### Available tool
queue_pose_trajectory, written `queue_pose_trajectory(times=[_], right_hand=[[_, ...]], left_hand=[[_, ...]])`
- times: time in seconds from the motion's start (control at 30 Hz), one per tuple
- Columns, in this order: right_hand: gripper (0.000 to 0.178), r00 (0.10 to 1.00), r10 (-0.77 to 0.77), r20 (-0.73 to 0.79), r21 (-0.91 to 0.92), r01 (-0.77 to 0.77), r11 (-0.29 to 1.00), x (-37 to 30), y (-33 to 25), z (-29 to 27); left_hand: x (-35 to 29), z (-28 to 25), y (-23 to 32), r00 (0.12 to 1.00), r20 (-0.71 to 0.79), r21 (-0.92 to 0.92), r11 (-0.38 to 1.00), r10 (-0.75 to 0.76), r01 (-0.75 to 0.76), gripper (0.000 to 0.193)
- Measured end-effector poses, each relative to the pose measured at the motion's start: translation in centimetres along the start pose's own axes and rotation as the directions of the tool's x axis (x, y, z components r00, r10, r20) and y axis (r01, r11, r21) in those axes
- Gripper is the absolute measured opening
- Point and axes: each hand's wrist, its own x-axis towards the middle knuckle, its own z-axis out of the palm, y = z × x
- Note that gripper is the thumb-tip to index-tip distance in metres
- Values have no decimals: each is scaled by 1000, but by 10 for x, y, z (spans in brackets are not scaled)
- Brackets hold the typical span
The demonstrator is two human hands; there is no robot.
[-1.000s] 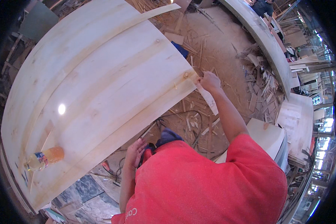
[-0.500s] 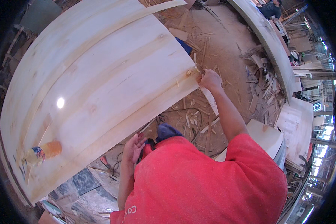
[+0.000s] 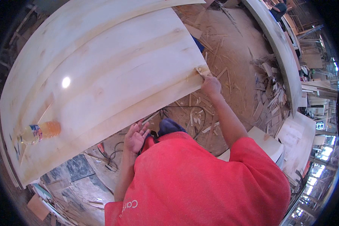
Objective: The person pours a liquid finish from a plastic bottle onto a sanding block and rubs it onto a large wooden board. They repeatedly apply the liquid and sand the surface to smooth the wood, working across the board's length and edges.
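Note:
A large pale plywood sheet (image 3: 139, 64) stretches across the left and middle. At its right-hand corner, my right hand (image 3: 211, 85) is closed on a small thin tool (image 3: 200, 71), whose tip lies over the sheet; its exact kind is too small to make out. My left hand (image 3: 135, 138) is open beside the sheet's near edge, palm turned up and fingers apart, holding nothing. A long thin wooden strip (image 3: 147, 10) lies curved across the far part of the sheet. On the sheet's left end lies a clear plastic bottle (image 3: 51, 129) with yellowish liquid.
Wood offcuts (image 3: 271, 90) and splinters litter the floor. A black cable (image 3: 194, 106) runs below the sheet. Another long panel (image 3: 278, 49) stands at the right, with boards (image 3: 295, 137) stacked nearer. A person (image 3: 278, 9) is at the far right.
My right hand has turned and brought the tool over the sheet's corner. The pale strip that hung below that hand no longer shows there. My left hand's fingers have spread.

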Motion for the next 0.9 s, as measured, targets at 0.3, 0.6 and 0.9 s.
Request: queue_pose_trajectory(times=[0.3, 0.6, 0.9], right_hand=[[29, 974, -227, 0, 112, 226, 968, -68, -89, -6], [28, 972, -195, 133, 305, 147, 941, -86, -104, -43], [40, 993, 76, 86, 674, -114, 730, -30, 28, -99]], left_hand=[[-1, 6, 0, 1000, -4, 30, 999, 15, -15, 55], [0, 2, 2, 1000, 19, 16, 1000, 6, -7, 47], [-7, -2, 1, 999, 38, 36, 999, 15, -16, 60]])
